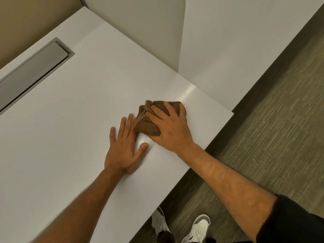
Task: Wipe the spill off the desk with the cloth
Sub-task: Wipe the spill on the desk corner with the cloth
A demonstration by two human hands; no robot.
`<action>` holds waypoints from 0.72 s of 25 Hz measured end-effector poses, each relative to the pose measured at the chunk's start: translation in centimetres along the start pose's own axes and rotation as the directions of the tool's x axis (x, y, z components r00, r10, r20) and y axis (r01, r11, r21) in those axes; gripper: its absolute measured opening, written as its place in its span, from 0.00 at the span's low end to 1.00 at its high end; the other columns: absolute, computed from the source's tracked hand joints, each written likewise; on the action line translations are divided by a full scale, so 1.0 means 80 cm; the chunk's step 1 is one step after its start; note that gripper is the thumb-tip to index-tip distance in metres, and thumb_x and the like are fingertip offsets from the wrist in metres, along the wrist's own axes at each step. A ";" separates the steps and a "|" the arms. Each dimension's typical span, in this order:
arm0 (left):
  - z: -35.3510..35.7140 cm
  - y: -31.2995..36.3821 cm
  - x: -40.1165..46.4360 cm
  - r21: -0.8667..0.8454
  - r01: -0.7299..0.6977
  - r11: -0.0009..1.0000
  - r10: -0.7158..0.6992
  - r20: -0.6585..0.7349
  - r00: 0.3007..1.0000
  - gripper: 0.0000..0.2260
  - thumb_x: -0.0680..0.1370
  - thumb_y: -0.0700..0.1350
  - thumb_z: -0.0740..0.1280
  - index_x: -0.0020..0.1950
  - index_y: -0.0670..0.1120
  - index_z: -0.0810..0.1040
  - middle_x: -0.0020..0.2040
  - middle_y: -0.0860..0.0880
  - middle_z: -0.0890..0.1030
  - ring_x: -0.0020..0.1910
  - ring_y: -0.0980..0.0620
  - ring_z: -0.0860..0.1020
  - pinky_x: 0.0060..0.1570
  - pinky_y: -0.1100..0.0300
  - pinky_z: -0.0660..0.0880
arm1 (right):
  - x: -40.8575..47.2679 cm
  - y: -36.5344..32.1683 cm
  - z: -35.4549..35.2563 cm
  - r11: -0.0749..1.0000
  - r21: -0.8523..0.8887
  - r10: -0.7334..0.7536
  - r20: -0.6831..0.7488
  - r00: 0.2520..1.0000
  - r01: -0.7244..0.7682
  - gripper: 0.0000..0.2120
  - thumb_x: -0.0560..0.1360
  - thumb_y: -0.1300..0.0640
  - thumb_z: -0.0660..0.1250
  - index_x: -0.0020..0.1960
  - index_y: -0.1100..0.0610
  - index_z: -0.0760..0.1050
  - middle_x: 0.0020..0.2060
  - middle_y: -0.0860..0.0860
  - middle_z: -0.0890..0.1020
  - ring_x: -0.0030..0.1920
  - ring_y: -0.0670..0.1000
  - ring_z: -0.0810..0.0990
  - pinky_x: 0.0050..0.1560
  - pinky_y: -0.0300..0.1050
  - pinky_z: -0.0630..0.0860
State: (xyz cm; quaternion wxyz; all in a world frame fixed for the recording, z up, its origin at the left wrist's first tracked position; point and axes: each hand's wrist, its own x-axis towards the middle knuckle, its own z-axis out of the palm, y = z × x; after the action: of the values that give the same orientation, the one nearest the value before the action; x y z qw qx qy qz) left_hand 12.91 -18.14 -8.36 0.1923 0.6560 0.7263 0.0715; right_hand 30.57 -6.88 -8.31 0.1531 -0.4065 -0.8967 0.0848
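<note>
A bunched brown cloth (147, 128) lies on the white desk (61, 128) near its right front corner. My right hand (171, 128) presses down on top of the cloth, fingers spread over it and curled around its far side. My left hand (123, 148) rests flat on the desk just left of the cloth, fingers apart, fingertips touching the cloth's edge. A faint glossy sheen (188, 91) shows on the desk beyond the cloth and another between my hands. No distinct puddle is visible.
A grey cable-tray lid (33, 67) is set into the desk at the back left. A white partition (219, 41) rises behind the desk's right end. Grey-green carpet (271, 128) lies to the right, and my white shoes (198, 228) stand below the desk's front edge.
</note>
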 end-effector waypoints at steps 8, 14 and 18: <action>0.001 0.000 -0.003 0.109 0.008 0.994 -0.010 0.016 1.000 0.42 0.80 0.74 0.39 0.85 0.50 0.34 0.85 0.53 0.33 0.84 0.51 0.34 0.82 0.41 0.36 | -0.086 0.101 -0.043 0.999 -0.025 -0.044 -0.015 0.999 0.044 0.32 0.65 0.40 0.75 0.67 0.51 0.79 0.68 0.50 0.79 0.69 0.59 0.74 0.67 0.70 0.65; 0.006 -0.005 -0.001 0.100 -0.001 0.995 -0.001 0.012 1.000 0.39 0.83 0.70 0.42 0.85 0.49 0.35 0.85 0.53 0.34 0.84 0.52 0.34 0.82 0.42 0.36 | -0.050 0.151 -0.053 0.958 -0.155 0.233 -0.078 0.969 -0.243 0.28 0.70 0.39 0.71 0.66 0.51 0.77 0.68 0.50 0.79 0.67 0.57 0.75 0.65 0.61 0.68; 0.006 -0.005 -0.003 0.095 0.001 0.996 -0.001 -0.003 1.000 0.38 0.83 0.69 0.42 0.85 0.50 0.34 0.85 0.54 0.33 0.84 0.53 0.33 0.82 0.42 0.35 | -0.012 0.118 -0.038 0.915 -0.152 0.368 -0.067 0.927 -0.374 0.27 0.74 0.38 0.68 0.70 0.48 0.73 0.71 0.50 0.76 0.70 0.59 0.71 0.67 0.65 0.65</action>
State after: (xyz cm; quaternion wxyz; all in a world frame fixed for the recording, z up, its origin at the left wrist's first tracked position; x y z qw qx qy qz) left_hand 12.75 -18.49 -8.89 0.1600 0.6639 0.7296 0.0377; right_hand 38.84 -1.31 -8.23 0.1171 -0.5818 -0.8042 0.0317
